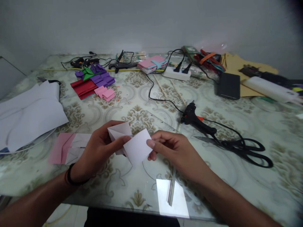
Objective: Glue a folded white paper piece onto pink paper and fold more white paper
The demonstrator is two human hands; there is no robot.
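Observation:
Between both hands, just above the table, is a folded piece of white paper (138, 147) with several flaps. My left hand (104, 143) pinches its left side, thumb on top of the folded flaps. With thumb and fingertips, my right hand (169, 146) grips the right corner of the square flap. Under and beside my left wrist lie folded pink paper (62, 148) and folded white paper (77, 149), partly hidden by the hand. A black glue gun (197, 119) rests on its side beyond my right hand, near black-handled scissors (239, 148).
White sheets (30, 113) are stacked at the left. Folded purple paper (104, 78), red paper (84, 88) and pink pieces (105, 93) lie farther back. A power strip (177, 73), cords and a black box-like device (228, 85) occupy the back right. A clear ruler (161, 120) lies mid-table.

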